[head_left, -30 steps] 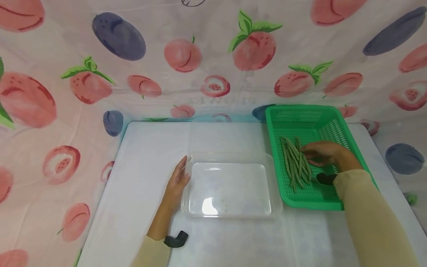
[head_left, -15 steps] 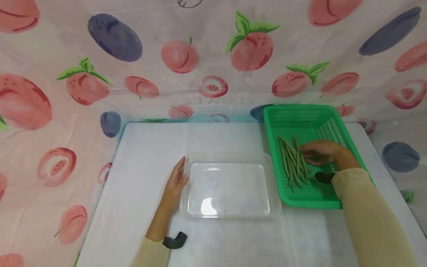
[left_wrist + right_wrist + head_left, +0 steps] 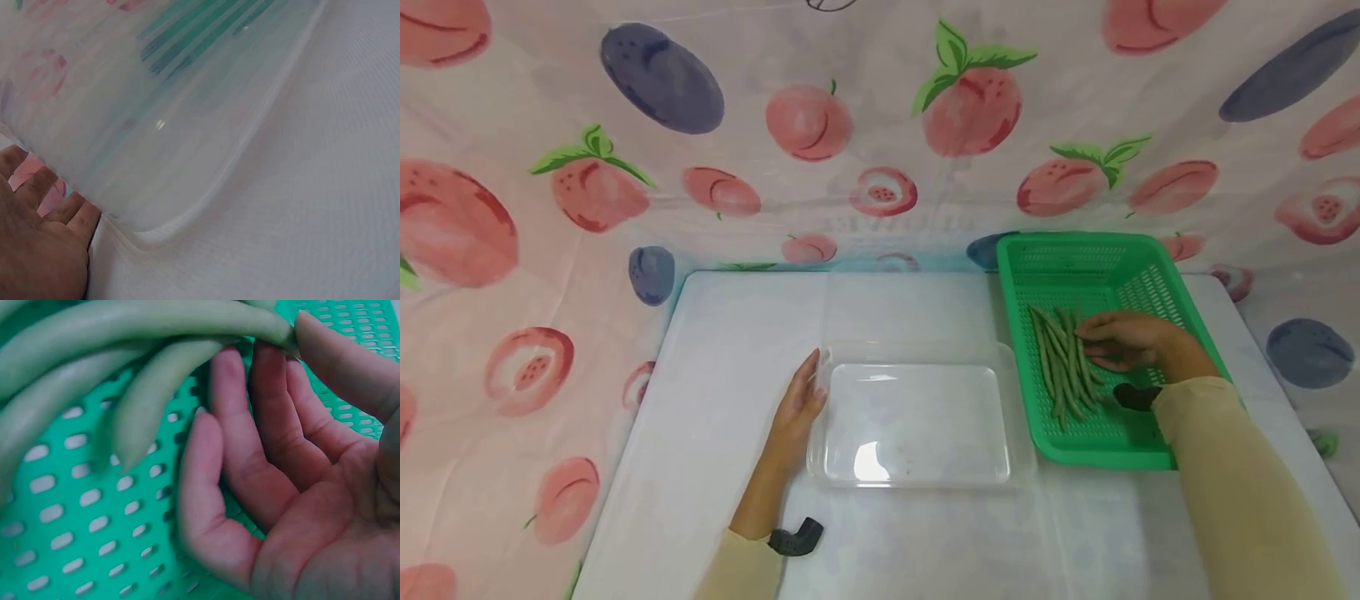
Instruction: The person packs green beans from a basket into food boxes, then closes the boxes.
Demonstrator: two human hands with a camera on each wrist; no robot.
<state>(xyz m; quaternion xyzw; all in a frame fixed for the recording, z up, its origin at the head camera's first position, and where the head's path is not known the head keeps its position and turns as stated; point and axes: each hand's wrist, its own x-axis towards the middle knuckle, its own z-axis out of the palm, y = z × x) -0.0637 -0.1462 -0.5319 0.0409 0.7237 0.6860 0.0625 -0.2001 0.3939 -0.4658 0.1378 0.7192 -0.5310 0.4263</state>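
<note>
My right hand (image 3: 1123, 340) reaches into a green plastic basket (image 3: 1105, 456), at the right edge of a small pile of green beans (image 3: 1060, 367). Its thumb and forefinger pinch the tip of one green bean (image 3: 187, 317), as the right wrist view shows; the other fingers are loosely bent. More beans (image 3: 140, 412) lie just beneath. On the left, my left hand (image 3: 793, 412) rests against the left side of a clear plastic container (image 3: 917, 425), its fingers fairly straight. The left wrist view has those fingers (image 3: 37, 187) along the container's wall (image 3: 187, 144).
Both containers stand side by side on a white-covered table (image 3: 737, 317). The basket is right of the clear container, close to its edge. A fruit-printed cloth (image 3: 880, 108) hangs behind and at the sides. Black wrist devices (image 3: 796, 537) sit at the cuffs.
The upper end of a bean at my right fingertips has shifted slightly right, away from its neighbour. My left hand and both containers stay in place; the head view sways slightly.
</note>
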